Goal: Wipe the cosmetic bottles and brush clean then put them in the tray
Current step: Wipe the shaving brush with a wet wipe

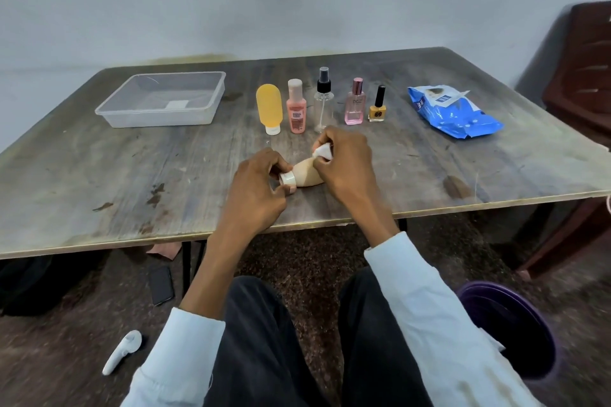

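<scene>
**Beige tube held and wiped above the table**

Nearest the table [99, 201] edge, the left hand [256, 190] pinches the cap end of a beige tube [305, 175] lying sideways, while the right hand [344, 158] pinches a white wipe [322, 152] against the tube's far end. Beyond the tube stand a yellow bottle [269, 107], peach bottle [296, 109], clear spray bottle [323, 99], pink perfume [355, 106] and nail polish [378, 106]. Far left of the tube sits the clear tray [132, 117]; far right, a blue wipes packet [453, 116].

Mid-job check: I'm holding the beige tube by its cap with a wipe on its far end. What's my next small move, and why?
Probably draw the wipe in the right hand along the beige tube toward the cap that the left hand grips. The wipe sits only at the far end, and the tray holds no bottles yet.
</scene>
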